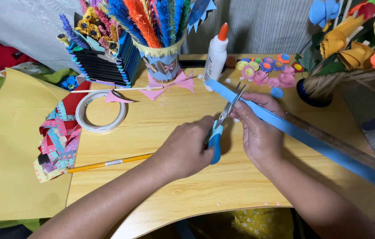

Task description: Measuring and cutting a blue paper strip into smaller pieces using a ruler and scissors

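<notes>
Two hands: left grip clasps scissors, right pinches blue strip; glue bottle behind.

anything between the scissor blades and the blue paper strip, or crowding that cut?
Nothing visible. The scissors, held in the left hand, have their open blades right at the blue paper strip, which the right hand holds just behind them. The glue bottle and paper flowers stand farther back, apart.
</notes>
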